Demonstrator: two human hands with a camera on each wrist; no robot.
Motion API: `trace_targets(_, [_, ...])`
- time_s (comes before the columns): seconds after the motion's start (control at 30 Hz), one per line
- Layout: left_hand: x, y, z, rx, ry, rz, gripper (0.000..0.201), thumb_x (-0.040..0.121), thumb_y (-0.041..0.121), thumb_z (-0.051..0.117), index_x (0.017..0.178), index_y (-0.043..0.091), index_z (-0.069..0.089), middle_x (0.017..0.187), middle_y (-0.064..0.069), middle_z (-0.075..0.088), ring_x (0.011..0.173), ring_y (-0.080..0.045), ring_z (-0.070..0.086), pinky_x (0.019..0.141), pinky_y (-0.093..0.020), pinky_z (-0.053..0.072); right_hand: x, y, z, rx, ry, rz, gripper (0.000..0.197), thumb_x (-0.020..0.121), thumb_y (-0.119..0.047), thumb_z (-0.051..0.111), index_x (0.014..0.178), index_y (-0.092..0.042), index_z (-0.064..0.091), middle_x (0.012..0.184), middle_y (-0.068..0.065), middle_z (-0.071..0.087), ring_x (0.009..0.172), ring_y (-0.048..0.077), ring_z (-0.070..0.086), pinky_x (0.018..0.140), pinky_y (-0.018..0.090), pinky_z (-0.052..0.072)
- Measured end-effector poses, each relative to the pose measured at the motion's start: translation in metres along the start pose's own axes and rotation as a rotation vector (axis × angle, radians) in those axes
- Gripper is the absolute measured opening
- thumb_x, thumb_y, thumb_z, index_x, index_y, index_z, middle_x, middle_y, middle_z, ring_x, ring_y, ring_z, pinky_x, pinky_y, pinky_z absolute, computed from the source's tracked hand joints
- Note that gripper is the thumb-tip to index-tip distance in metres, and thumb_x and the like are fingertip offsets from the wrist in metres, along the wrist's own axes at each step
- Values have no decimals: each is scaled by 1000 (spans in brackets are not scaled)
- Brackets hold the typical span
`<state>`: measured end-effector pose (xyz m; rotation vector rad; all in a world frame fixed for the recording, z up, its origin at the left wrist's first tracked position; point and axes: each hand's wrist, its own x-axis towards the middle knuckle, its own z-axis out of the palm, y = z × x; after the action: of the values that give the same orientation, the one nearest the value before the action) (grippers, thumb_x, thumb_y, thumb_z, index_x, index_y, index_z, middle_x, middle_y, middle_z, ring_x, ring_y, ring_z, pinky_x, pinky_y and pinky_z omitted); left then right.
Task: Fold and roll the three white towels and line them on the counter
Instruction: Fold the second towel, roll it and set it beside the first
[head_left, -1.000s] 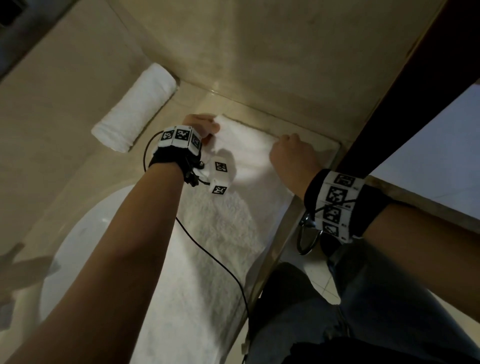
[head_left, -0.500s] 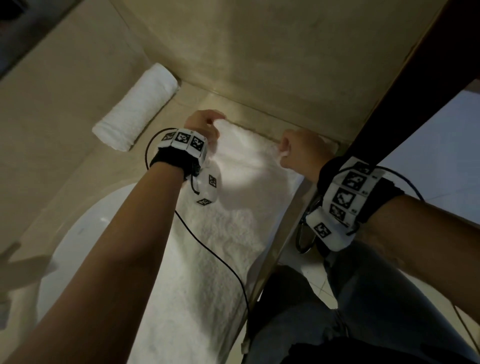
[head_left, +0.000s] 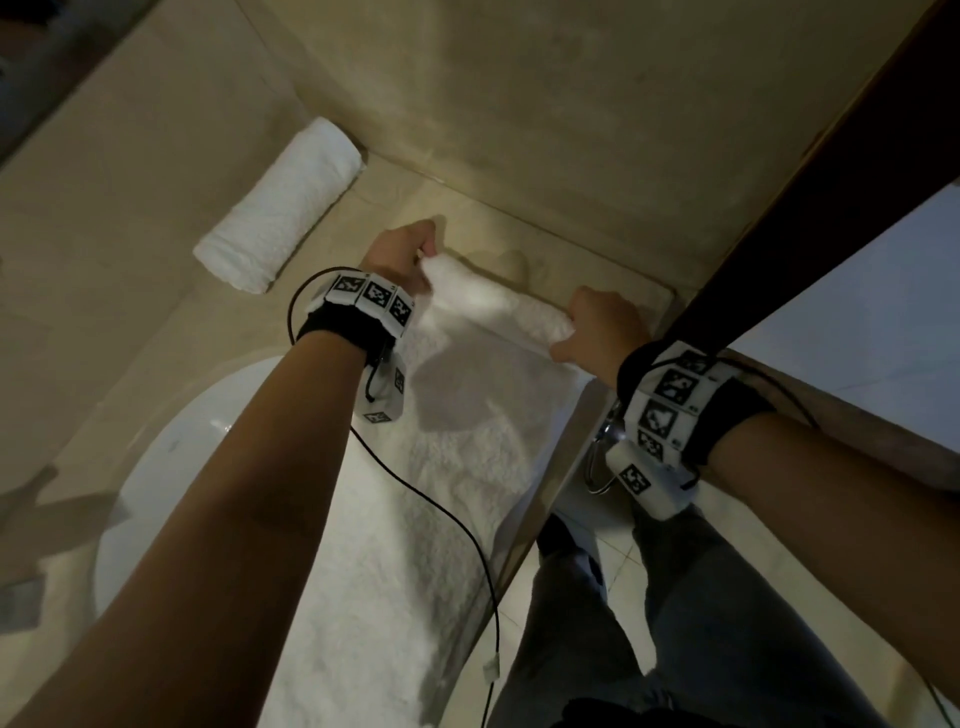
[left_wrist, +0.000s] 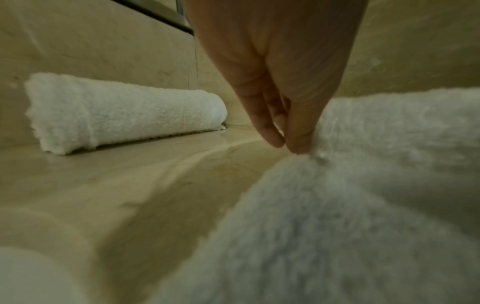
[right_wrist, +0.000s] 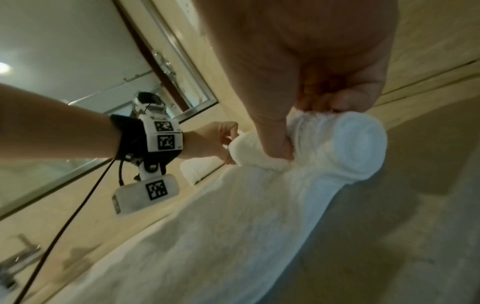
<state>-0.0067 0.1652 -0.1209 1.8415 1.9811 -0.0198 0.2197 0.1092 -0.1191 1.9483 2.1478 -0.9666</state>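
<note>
A long white towel (head_left: 415, 519) is lying flat along the beige counter (head_left: 130, 218), its near part covering the edge of the white basin (head_left: 156, 467) and its far end curling into a small roll beside the corner of the wall. The left hand (head_left: 397, 254) is pinching the left end of that roll with fingers curled over it, while the right hand (head_left: 597, 327) is gripping the right end, thumb pressing into the cloth and fingers wrapping over the spiral. A finished rolled towel (head_left: 280, 202) is resting against the wall, beyond the basin and left of the left hand, apart from the long towel.
</note>
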Motion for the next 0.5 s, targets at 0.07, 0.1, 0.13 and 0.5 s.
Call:
trace_targets(0.07, [-5, -4, 4, 28, 47, 65, 31, 72, -6, 69, 90, 10, 50, 102, -17, 55, 89, -27, 53, 72, -21, 31, -6, -4, 6, -76, 38, -38, 49, 83, -26, 69, 118, 0, 45, 120, 19, 57, 111, 33, 56, 83, 35, 45])
trace_targets(0.1, [-8, -5, 6, 42, 73, 99, 25, 74, -6, 67, 92, 5, 54, 105, -21, 54, 90, -30, 54, 71, -23, 32, -8, -6, 10, -116, 41, -56, 48, 85, -25, 67, 119, -1, 44, 121, 18, 56, 111, 33, 56, 85, 36, 46])
trace_targets(0.13, [-12, -7, 9, 61, 95, 125, 22, 77, -6, 63, 96, 1, 56, 106, -23, 53, 90, -33, 55, 70, -25, 32, -10, -8, 13, -151, 46, -81, 45, 87, -23, 64, 120, -2, 42, 121, 18, 57, 111, 34, 57, 85, 36, 46])
trace_targets(0.5, [-61, -15, 19, 145, 192, 101, 33, 93, 27, 49, 101, -4, 55, 103, -21, 59, 90, -36, 58, 70, -34, 38, -41, -19, 38, -325, 118, -284, 34, 95, -7, 41, 128, 0, 37, 117, 19, 60, 106, 33, 60, 81, 36, 47])
